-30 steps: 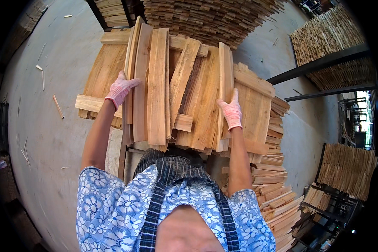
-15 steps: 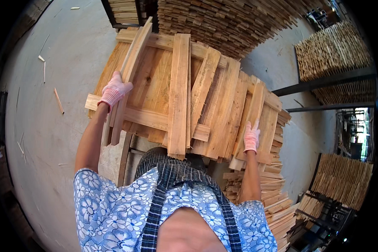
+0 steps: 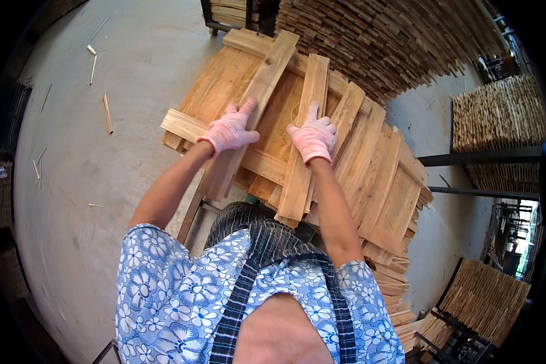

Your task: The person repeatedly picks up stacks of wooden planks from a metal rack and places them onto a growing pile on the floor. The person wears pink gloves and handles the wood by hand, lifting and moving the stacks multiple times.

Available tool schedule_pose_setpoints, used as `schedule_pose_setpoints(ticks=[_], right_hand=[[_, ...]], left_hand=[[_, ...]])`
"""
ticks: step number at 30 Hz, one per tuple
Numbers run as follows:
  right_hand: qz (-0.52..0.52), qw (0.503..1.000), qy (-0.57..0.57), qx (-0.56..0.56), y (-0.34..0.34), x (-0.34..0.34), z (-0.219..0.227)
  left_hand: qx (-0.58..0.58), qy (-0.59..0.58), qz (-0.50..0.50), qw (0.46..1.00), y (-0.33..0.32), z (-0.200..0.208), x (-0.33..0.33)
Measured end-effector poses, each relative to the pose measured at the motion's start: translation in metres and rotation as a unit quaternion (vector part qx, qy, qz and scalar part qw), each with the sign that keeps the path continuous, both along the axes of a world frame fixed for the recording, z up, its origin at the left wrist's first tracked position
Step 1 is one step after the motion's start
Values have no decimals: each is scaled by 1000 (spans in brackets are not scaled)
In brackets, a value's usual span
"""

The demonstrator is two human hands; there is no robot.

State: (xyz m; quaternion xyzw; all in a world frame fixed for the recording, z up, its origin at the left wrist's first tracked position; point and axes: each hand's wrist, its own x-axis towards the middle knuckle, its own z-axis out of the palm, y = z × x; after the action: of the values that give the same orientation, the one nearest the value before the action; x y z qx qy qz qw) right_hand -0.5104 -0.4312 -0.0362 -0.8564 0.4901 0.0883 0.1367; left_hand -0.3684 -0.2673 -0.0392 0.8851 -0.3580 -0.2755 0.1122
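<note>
My left hand [image 3: 230,129], in a pinkish-white knit glove, rests on a long wooden board [image 3: 274,57] with fingers and thumb spread. This board lies slanted across two crosswise slats, its near end jutting toward me. To the right, my right hand [image 3: 313,138], in a matching glove, presses on another board [image 3: 295,194], its fingers spread across the width. Both lie on a layer of planks [image 3: 215,82] atop a stack. The far crosswise slat [image 3: 247,42] and the near one [image 3: 185,124] run under the boards. The undersides of both hands are hidden.
More boards [image 3: 370,176] lie side by side to the right, above a stack of board ends [image 3: 394,285]. A large pile of wood strips [image 3: 376,42] stands behind. Racked strips [image 3: 497,115] and dark metal bars [image 3: 485,158] are at the right. Wood scraps [image 3: 107,114] litter the floor.
My left hand's board has gone from tilted on edge to lying flatter across the slats. My right hand has moved left from the right-hand boards to the middle one. The view has shifted.
</note>
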Motion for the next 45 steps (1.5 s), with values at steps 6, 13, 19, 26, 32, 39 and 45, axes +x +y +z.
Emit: schedule_pose_setpoints(ticks=[6, 13, 19, 26, 32, 39, 45], right_hand=[[-17, 998, -40, 54, -40, -5, -22], [-84, 712, -574, 396, -72, -115, -4], [-152, 758, -598, 212, -99, -265, -27], [-238, 957, -167, -19, -150, -373, -88], [-240, 964, -119, 1, -144, -296, -134], [-147, 971, -168, 83, -125, -242, -100], [-197, 759, -576, 229, -133, -238, -29]], left_hand=[[-175, 86, 95, 976, 4, -26, -12], [-286, 125, 149, 938, 27, 14, 48], [19, -66, 39, 997, -40, 4, 14], [37, -114, 57, 991, -40, -62, 50], [-230, 153, 112, 955, -29, -33, 61], [-352, 465, -22, 812, -121, -2, -97], [-222, 528, -112, 812, -188, 15, -228]])
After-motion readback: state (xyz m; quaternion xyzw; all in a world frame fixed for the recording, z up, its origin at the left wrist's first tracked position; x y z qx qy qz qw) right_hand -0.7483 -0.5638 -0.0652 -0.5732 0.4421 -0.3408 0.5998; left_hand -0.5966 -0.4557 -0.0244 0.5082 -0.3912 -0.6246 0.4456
